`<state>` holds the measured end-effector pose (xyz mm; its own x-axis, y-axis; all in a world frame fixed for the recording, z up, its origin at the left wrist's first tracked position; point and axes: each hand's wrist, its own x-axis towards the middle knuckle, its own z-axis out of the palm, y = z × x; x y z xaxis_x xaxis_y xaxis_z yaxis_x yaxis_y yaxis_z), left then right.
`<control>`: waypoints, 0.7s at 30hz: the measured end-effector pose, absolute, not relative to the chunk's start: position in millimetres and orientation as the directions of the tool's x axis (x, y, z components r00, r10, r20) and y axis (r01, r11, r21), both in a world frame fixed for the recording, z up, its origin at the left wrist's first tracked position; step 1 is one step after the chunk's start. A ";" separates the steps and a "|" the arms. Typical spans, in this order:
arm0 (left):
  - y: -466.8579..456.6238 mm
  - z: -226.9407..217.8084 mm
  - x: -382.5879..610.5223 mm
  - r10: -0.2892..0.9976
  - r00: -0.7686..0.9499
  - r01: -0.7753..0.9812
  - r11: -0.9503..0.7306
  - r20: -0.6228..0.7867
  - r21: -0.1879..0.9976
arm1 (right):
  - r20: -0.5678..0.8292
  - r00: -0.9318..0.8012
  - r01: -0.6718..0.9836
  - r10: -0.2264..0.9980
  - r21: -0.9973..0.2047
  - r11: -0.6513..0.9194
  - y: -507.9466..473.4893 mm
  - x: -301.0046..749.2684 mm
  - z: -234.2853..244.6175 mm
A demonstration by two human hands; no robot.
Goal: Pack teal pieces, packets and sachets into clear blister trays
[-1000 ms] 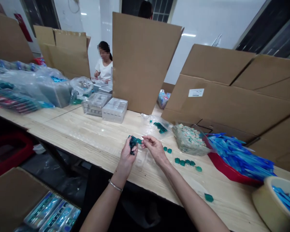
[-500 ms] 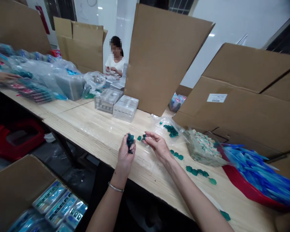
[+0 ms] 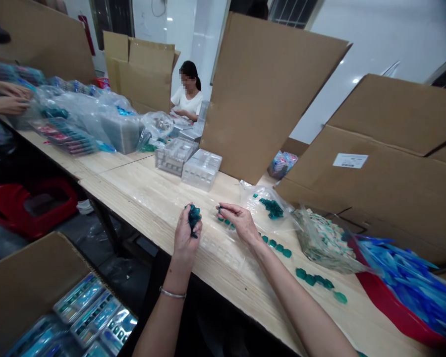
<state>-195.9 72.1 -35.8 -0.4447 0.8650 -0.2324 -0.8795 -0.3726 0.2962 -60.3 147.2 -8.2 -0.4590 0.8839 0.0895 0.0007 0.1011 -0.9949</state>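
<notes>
My left hand (image 3: 186, 233) is closed round a clump of small teal plastic pieces (image 3: 193, 216), held just above the wooden table (image 3: 141, 198). My right hand (image 3: 238, 219) hovers low over the table to its right, fingers pinched at a few teal pieces (image 3: 225, 221) lying there. A clear plastic tray (image 3: 223, 250) lies flat on the table under and between both hands. More loose teal pieces (image 3: 277, 246) trail to the right of my right wrist, and another group of teal pieces (image 3: 315, 281) lies further right.
A clear bag of teal pieces (image 3: 269, 206), a bag of pale parts (image 3: 321, 238) and a red bin of blue strips (image 3: 401, 277) sit right. Stacked clear trays (image 3: 189, 161) and cardboard sheets (image 3: 267, 94) stand behind. A carton of packaged goods (image 3: 78, 312) is lower left. Other people work nearby.
The view has swung left and down. My right hand has dropped from beside the left hand's clump onto the table, pinching pieces there. My left hand keeps its clump.
</notes>
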 end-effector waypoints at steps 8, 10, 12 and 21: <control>72.0 -35.7 -192.5 0.883 -0.420 -0.878 -0.336 -0.212 0.341 | 0.203 -0.408 0.212 0.890 -0.927 0.308 150.4 -70.4 -13.0; 71.7 -34.2 -188.3 0.904 -0.384 -0.883 -0.299 -0.190 0.362 | 0.328 -0.408 0.288 0.852 -0.839 0.461 151.1 -76.2 -15.6; 71.7 -33.3 -182.8 0.923 -0.343 -0.885 -0.255 -0.173 0.390 | 0.447 -0.457 0.342 0.769 -0.710 0.616 149.4 -81.3 -16.1; 70.9 -33.8 -169.2 0.954 -0.286 -0.801 -0.185 -0.092 0.569 | 0.541 -0.536 0.406 0.648 -0.508 0.759 144.9 -83.2 -0.1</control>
